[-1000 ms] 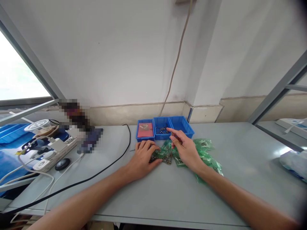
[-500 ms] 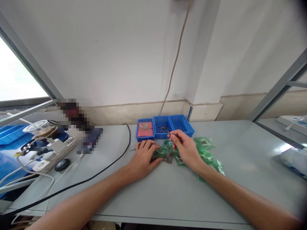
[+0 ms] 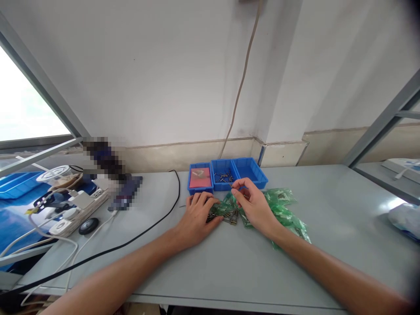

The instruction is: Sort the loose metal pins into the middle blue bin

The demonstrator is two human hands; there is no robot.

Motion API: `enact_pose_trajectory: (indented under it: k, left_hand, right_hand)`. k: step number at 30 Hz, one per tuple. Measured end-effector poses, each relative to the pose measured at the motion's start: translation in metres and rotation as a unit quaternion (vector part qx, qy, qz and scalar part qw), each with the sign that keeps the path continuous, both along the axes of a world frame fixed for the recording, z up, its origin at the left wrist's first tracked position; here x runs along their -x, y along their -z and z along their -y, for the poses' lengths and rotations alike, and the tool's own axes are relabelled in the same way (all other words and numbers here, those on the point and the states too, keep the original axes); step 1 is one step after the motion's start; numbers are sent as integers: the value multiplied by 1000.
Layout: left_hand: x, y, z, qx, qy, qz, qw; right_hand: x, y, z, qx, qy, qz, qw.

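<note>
Small metal pieces (image 3: 231, 217) lie in a pile on the grey table, partly on green plastic. My left hand (image 3: 200, 216) rests over the pile's left side with its fingers spread. Above the pile, my right hand (image 3: 251, 203) pinches something small near the front of the blue bins; a tiny tip shows at its fingertips. The middle blue bin (image 3: 216, 185) contains several small metal pieces. Beside it the right blue bin (image 3: 248, 169) has nothing visible inside. A pink sheet with a small clear bag lies in the left blue bin (image 3: 201, 190).
Green plastic bags (image 3: 285, 213) lie under and right of my right forearm. A black cable (image 3: 144, 233) crosses the table's left side, near a power strip (image 3: 78, 213), a round black object (image 3: 88, 225) and a pixelated item. A metal frame stands at each side.
The view has shifted slightly, moving the scene a little to the right. The small piece in my right hand shows less than before. My left hand has kept its place on the pile.
</note>
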State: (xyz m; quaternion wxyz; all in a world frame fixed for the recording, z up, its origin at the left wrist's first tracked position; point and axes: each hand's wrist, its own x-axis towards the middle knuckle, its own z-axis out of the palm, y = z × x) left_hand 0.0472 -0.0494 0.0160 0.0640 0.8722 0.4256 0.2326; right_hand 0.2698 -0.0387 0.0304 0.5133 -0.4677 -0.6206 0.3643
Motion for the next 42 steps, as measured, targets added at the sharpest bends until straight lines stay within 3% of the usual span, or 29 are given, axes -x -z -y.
enact_pose_trajectory:
  k: [7, 18, 29, 36, 42]
  left_hand:
    - [0, 1, -1, 1, -3, 0, 1000]
    - [1, 1, -1, -1, -2, -2, 1000]
    - [0, 0, 0, 7, -3, -5, 1000]
    - [1, 1, 0, 6, 0, -5, 1000]
    - [1, 1, 0, 2, -2, -7, 1000]
  right_hand:
    - [1, -3, 2, -13, -16, 24, 999]
    - [2, -3, -3, 51, -45, -99, 993]
    - [3, -9, 11, -54, -20, 96, 994]
    - [2, -9, 9, -63, -15, 84, 994]
    - [2, -9, 6, -11, -29, 32, 999]
